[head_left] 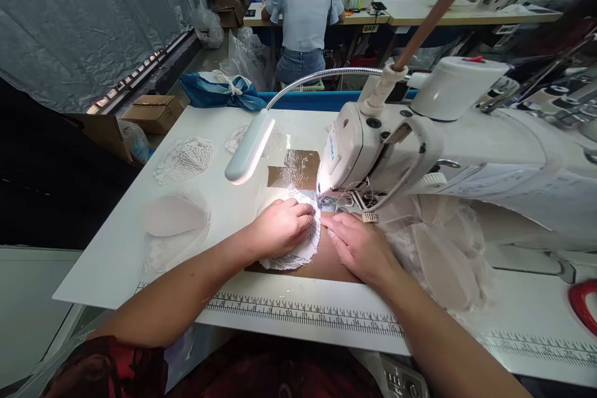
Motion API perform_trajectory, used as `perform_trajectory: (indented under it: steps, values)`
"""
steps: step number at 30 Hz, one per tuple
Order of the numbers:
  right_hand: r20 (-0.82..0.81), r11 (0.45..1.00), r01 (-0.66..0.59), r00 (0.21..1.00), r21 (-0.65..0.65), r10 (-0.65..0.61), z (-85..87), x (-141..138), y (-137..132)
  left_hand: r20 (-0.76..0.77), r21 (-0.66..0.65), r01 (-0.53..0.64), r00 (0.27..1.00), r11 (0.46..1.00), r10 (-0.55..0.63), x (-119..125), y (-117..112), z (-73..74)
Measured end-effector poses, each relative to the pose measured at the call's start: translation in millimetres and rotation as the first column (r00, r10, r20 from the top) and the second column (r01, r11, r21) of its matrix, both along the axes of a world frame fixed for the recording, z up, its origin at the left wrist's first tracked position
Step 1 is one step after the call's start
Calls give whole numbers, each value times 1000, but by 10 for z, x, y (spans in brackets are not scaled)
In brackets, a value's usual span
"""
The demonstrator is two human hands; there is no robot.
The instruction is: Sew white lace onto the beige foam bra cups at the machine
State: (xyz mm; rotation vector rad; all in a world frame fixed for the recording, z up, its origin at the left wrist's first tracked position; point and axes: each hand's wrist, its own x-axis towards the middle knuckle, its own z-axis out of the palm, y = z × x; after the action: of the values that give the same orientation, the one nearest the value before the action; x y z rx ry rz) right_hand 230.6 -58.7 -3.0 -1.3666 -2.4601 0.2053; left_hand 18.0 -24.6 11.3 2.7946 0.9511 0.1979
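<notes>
A round white lace piece with a scalloped edge lies at the sewing machine's needle and presser foot. My left hand rests on it, its fingers curled together and gripping the fabric. On the other side my right hand lies low on the brown plate. Its fingers are stretched out, with the fingertips at the lace's right edge close to the foot. The white sewing machine stands just beyond my right hand. Whatever lies under my left palm is hidden.
Lace pieces and a smooth beige pad lie to the left. More beige pads with sheer fabric are at right. A lamp hangs over the table. Red scissor handles sit far right. A person sits ahead.
</notes>
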Motion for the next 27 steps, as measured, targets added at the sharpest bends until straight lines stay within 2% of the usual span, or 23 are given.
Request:
perform_trajectory:
  steps: [5, 11, 19, 27]
  values:
    - [147, 1000, -11, 989, 12, 9, -18, -28, -9, -41, 9, -40, 998, 999, 40, 44, -23, 27]
    - [172, 999, 29, 984, 36, -35, -26, 3, -30, -60, 25, -57, 996, 998, 59, 107, -65, -16]
    - [195, 998, 48, 980, -30, -41, 12, -19, -23, -57, 108, 36, 998, 993, -30, 72, -31, -50]
    - [203, 999, 42, 978, -8, -39, 10, -24, -32, -78, 155, 98, 993, 983, -87, 9, -21, -45]
